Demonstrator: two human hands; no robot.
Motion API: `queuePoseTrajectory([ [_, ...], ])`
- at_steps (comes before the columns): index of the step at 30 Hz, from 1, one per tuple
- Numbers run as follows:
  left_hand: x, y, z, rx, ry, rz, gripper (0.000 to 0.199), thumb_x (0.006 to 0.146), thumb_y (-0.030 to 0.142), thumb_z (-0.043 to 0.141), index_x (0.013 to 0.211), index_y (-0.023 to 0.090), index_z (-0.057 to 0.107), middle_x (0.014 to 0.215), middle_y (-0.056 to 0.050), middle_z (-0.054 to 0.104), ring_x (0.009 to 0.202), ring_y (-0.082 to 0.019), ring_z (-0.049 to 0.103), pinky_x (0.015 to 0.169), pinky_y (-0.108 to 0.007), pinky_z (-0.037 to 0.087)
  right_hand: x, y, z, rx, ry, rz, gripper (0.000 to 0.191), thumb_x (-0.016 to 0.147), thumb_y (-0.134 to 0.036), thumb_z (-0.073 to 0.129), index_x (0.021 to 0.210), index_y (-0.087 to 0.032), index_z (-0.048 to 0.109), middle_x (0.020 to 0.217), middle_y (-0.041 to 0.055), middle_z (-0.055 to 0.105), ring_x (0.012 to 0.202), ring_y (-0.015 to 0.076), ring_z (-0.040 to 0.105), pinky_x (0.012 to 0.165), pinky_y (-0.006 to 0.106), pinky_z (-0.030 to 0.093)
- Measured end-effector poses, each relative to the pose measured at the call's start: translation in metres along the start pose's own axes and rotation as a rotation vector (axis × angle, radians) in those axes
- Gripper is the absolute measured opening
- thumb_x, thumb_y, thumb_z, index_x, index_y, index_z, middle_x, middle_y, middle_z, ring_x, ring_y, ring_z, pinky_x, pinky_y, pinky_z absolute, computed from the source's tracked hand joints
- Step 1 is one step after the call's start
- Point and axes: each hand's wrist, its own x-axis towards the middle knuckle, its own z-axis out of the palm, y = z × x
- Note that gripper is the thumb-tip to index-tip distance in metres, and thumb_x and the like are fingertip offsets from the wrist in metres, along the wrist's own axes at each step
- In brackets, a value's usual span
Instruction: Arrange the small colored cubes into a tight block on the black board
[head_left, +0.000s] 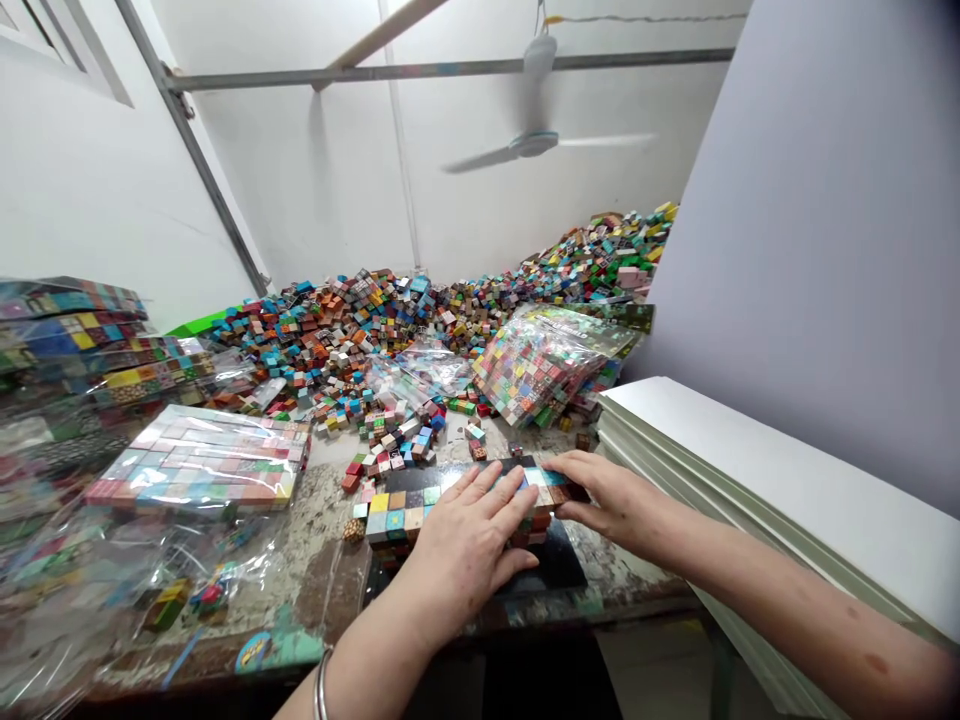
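A long block of small printed cubes [405,515], tightly packed in rows, lies on a glossy black board [566,560] near the table's front edge. My left hand [472,530] rests flat across the middle of its top, fingers stretched out and thumb out to the side, hiding much of the cubes. At the block's right end my right hand [592,488] grips it between thumb and fingers. Just beyond the board, loose cubes [405,440] lie scattered.
A big heap of loose cubes [352,310] fills the back. Bagged cube packs [532,360] stand behind; a wrapped flat pack [202,460] and stacked packs [90,330] are at left. White sheets [720,450] stack up at right. A fan [532,145] hangs above.
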Motion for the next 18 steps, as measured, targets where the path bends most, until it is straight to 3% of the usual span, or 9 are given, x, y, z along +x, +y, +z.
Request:
queuePoseTrajectory([
  [7, 0.0, 0.001, 0.0, -0.001, 0.032, 0.007, 0.058, 0.082, 0.045, 0.053, 0.134, 0.025, 0.035, 0.14, -0.001, 0.039, 0.128, -0.024, 0.035, 0.106, -0.041, 0.031, -0.023, 0.013, 0.007, 0.118, 0.093, 0.158, 0.032, 0.076, -0.029, 0.054, 0.105, -0.016, 0.06, 0.104, 0.0108, 0.065, 0.096, 0.024, 0.06, 0.083, 0.037, 0.048],
  [12, -0.002, 0.0, 0.0, -0.011, 0.028, 0.007, 0.058, 0.082, 0.046, 0.052, 0.134, 0.024, 0.035, 0.14, -0.003, 0.039, 0.13, -0.024, 0.033, 0.107, -0.04, 0.029, -0.048, 0.038, 0.046, 0.069, 0.118, 0.222, 0.038, 0.074, -0.032, 0.051, 0.107, -0.014, 0.06, 0.102, 0.0139, 0.066, 0.094, 0.0261, 0.061, 0.083, 0.04, 0.048],
  [18, -0.006, 0.005, -0.006, 0.034, 0.144, -0.014, 0.057, 0.083, 0.052, 0.046, 0.131, 0.022, 0.039, 0.142, -0.005, 0.036, 0.133, -0.024, 0.026, 0.11, -0.04, 0.022, -0.066, 0.081, 0.092, -0.074, 0.167, 0.104, 0.039, 0.077, -0.037, 0.049, 0.104, -0.012, 0.061, 0.1, 0.0175, 0.067, 0.092, 0.0286, 0.062, 0.079, 0.043, 0.051],
])
